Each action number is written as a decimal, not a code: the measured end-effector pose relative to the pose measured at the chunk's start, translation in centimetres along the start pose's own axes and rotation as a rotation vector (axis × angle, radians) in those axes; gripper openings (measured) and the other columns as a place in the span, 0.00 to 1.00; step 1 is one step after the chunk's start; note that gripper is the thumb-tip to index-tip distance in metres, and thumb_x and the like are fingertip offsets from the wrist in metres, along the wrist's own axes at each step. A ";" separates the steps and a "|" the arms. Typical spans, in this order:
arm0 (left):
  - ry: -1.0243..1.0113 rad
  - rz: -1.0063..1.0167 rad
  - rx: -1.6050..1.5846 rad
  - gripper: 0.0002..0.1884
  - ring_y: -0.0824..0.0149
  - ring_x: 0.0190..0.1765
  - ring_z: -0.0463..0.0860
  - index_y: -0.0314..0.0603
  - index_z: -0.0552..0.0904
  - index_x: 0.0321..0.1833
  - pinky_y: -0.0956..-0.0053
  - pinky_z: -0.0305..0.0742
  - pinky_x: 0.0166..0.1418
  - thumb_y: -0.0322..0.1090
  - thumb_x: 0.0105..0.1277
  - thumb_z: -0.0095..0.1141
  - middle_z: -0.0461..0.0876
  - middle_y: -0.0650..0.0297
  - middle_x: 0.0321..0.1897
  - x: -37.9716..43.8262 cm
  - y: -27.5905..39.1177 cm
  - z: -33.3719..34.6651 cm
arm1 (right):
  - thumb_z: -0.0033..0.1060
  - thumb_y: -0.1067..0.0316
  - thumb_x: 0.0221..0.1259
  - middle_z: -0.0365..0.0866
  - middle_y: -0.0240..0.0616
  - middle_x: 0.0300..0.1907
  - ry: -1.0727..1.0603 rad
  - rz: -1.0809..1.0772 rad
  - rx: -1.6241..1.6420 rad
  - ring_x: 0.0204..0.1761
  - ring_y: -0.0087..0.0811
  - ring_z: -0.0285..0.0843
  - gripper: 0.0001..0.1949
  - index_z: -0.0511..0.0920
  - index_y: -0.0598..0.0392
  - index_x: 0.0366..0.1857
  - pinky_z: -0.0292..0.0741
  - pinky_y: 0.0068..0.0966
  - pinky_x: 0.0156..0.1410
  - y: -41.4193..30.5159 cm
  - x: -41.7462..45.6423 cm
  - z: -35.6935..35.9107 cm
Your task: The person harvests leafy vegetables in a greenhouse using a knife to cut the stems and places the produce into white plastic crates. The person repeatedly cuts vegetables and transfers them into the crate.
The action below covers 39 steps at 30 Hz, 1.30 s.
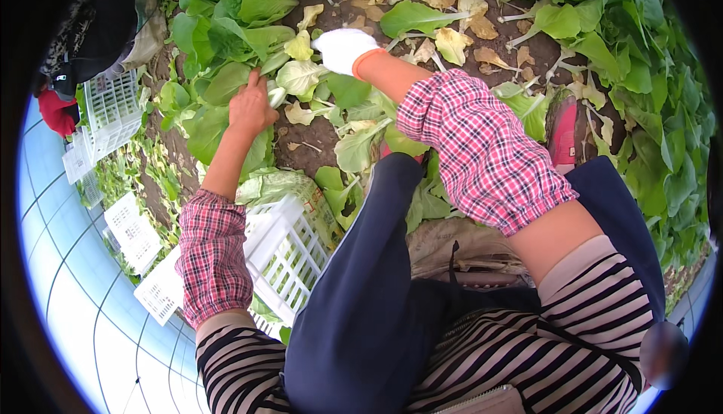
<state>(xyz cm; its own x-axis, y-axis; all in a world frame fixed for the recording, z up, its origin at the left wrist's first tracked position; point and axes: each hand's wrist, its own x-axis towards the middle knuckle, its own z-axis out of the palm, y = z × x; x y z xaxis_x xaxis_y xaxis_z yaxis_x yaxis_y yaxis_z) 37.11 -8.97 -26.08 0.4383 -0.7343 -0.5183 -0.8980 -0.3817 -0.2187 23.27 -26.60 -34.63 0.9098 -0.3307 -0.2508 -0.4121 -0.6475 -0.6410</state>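
My bare left hand (253, 103) is closed around the lower stalks of a leafy green plant (226, 84). A pale stalk base (276, 94) shows just right of my fingers. My right hand (344, 51), in a white glove with an orange cuff, is curled among leaves to the right of the plant. Whether it grips anything is hidden by the glove. Just below it are a yellowed leaf (299, 78) and a yellow-green leaf (299, 46). Cut or loose leaves (361, 146) lie on the brown soil (296, 143) between my hands and my knee.
Beside my left knee stands a white plastic crate (288, 261), with a printed sack (294, 188) behind it. Several more crates (133, 233) line the left side by a pale sheet wall (73, 278). Another person (101, 24) is at upper left. Standing greens (649, 132) grow at right.
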 end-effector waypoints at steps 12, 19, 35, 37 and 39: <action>0.061 0.251 -1.180 0.49 0.55 0.70 0.71 0.35 0.76 0.67 0.65 0.62 0.74 0.47 0.33 0.68 0.69 0.52 0.68 -18.0 -1.5 -13.8 | 0.75 0.56 0.54 0.82 0.31 0.31 0.238 -0.247 0.880 0.18 0.19 0.72 0.32 0.76 0.54 0.64 0.71 0.18 0.24 -5.4 -13.7 -16.1; -0.056 0.213 -1.800 0.61 0.62 0.61 0.80 0.32 0.60 0.77 0.69 0.72 0.69 0.45 0.32 0.69 0.78 0.56 0.62 -22.9 2.5 -17.2 | 0.72 0.62 0.57 0.75 0.28 0.21 0.031 -0.337 1.175 0.15 0.15 0.67 0.19 0.80 0.61 0.48 0.63 0.18 0.19 -14.1 -17.3 -21.1; 0.571 0.546 -1.915 0.61 0.62 0.68 0.72 0.41 0.55 0.81 0.66 0.66 0.73 0.40 0.39 0.76 0.70 0.58 0.70 -28.1 4.9 -17.9 | 0.72 0.57 0.55 0.80 0.30 0.29 0.145 -0.329 0.542 0.25 0.22 0.78 0.19 0.82 0.59 0.46 0.75 0.25 0.31 -25.5 -23.6 -24.0; 0.626 0.457 -1.767 0.58 0.64 0.65 0.74 0.40 0.58 0.80 0.69 0.68 0.71 0.36 0.41 0.74 0.72 0.58 0.67 -28.5 4.2 -16.9 | 0.68 0.53 0.55 0.80 0.34 0.27 0.103 -0.244 0.424 0.26 0.28 0.80 0.18 0.82 0.57 0.39 0.76 0.29 0.34 -26.2 -25.0 -24.3; 0.680 0.391 -1.617 0.54 0.66 0.63 0.76 0.39 0.61 0.78 0.71 0.69 0.69 0.33 0.42 0.71 0.75 0.58 0.65 -29.2 4.0 -16.4 | 0.65 0.51 0.55 0.81 0.38 0.27 0.156 -0.253 0.234 0.28 0.35 0.82 0.17 0.82 0.56 0.36 0.77 0.33 0.37 -26.0 -25.6 -24.4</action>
<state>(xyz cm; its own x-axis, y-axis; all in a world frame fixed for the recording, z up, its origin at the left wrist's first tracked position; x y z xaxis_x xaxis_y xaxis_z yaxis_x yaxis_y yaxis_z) 21.29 1.75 1.74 0.5428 -0.8263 0.1504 -0.2029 0.0448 0.9782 9.47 -18.01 6.17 0.9553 -0.2932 0.0386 -0.1368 -0.5538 -0.8213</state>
